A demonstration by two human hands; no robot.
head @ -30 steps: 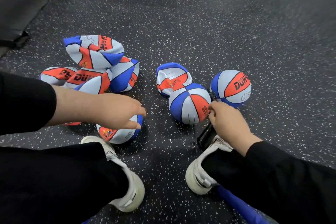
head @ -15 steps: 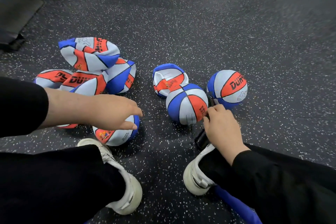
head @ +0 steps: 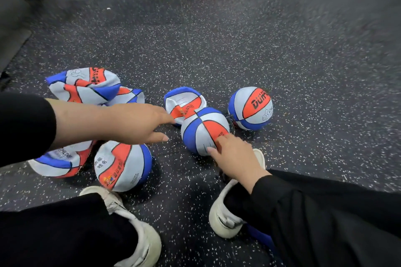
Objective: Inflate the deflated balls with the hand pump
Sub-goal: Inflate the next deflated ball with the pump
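Resting on the speckled black rubber floor, the round blue, white and orange rubber ball looked light and springy; the right hand touched it with straight fingers, while the left hand hovered beside it, spread and empty.

Both arms in long black sleeves, cuffs ending at the wrists, left sleeve plain, right sleeve w/ loose folds. Left hand & right hand bare, no gloves/rings/watch seen. Black trousers; off-white sneakers, left shoe scuffed w/ grey laces, right shoe w/ a strap.
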